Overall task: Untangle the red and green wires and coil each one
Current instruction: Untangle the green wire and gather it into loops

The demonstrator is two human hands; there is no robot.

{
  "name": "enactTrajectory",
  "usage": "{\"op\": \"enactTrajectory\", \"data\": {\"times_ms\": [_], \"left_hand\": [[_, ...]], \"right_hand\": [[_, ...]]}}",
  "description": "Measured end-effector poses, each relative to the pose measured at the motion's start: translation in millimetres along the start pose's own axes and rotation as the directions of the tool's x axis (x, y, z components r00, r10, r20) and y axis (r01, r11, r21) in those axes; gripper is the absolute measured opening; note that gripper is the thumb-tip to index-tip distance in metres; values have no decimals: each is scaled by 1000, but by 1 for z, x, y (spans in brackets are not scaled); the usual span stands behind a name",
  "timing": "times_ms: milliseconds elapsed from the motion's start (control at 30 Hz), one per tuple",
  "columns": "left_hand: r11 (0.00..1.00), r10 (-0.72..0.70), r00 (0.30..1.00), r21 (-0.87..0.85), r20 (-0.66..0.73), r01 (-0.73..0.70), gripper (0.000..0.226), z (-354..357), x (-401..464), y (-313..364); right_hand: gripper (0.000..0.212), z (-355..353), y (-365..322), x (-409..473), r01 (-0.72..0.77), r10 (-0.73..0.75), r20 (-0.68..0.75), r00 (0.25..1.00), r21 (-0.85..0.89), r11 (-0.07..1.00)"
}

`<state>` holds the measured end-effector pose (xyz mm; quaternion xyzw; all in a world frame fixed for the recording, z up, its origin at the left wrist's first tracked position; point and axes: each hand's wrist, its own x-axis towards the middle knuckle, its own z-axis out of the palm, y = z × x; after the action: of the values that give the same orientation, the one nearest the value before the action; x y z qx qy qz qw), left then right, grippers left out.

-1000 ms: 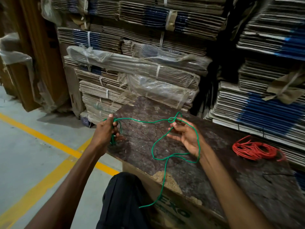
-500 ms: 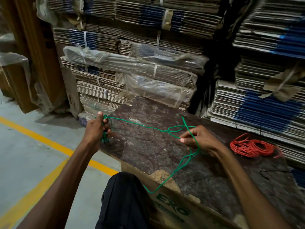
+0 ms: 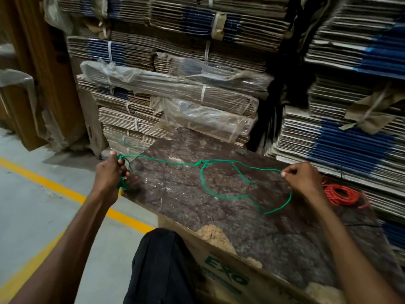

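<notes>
The green wire stretches across a dark mottled board between my two hands. My left hand grips a small bunch of green wire turns at the board's left corner. My right hand pinches the wire near the board's right side. A knot sits on the taut span near the middle, and loose loops hang from it onto the board. The red wire lies bundled on the board just right of my right hand, partly hidden by it.
The board lies on a cardboard box with green lettering. Stacks of flattened cartons rise right behind the board and to its right. A yellow line crosses the grey floor on the left. My dark-trousered knee is at the box's front.
My right hand has moved right, away from the left, pulling the green wire taut. The wire end that hung over the box front now lies up on the board.
</notes>
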<state>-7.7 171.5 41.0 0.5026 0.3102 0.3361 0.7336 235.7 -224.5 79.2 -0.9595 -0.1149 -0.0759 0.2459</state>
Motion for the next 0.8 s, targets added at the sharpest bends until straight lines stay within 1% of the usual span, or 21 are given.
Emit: {"op": "enactTrajectory", "data": {"times_ms": [33,100,200,267,333,400,467,533,567,633,667,700,733,767,800], "left_hand": [[1000,-2,1000,24,2,2,44,1,-1,-2],[998,10,1000,68,2,-10,44,2,-1,-3],[995,29,1000,91,5,-30,45,4,-1,-3],[994,33,999,99,16,-35,44,3,0,-3],[994,32,999,100,42,-36,44,3,0,-5],[994,26,997,106,66,-33,45,4,-1,-6],[994,32,997,107,72,-39,45,8,-6,-4],[991,43,996,119,83,-53,45,10,-12,-2],[990,43,995,127,88,-54,46,10,-14,-1],[988,40,994,144,101,-55,46,10,-17,0],[986,43,993,157,110,-60,47,10,-17,0],[983,48,992,169,118,-68,47,10,-18,1],[981,57,991,178,125,-79,47,10,-19,1],[978,68,989,187,130,-92,46,11,-20,0],[973,80,988,203,133,-106,46,11,-21,0]], "right_hand": [[7,2,-5,0,16,-16,1,1000,-4,1000],[9,7,-15,1,43,-44,54,998,24,999],[24,12,-33,0,82,-95,196,976,77,994],[31,15,-50,-4,157,-168,206,964,71,985],[33,19,-71,-13,257,-265,132,955,75,964],[31,28,-95,-23,358,-366,72,928,98,928],[29,40,-116,-29,423,-432,80,898,109,899],[26,52,-132,-31,451,-461,61,886,129,883],[23,56,-139,-32,463,-469,8,883,153,873],[15,65,-149,-33,513,-490,-157,858,212,832],[13,69,-153,-32,528,-489,-205,848,235,816],[11,73,-156,-29,515,-478,-195,856,254,819],[10,78,-158,-25,480,-465,-121,877,257,838],[11,83,-160,-21,444,-458,7,889,231,866],[14,88,-160,-17,427,-457,153,876,190,884]]}}
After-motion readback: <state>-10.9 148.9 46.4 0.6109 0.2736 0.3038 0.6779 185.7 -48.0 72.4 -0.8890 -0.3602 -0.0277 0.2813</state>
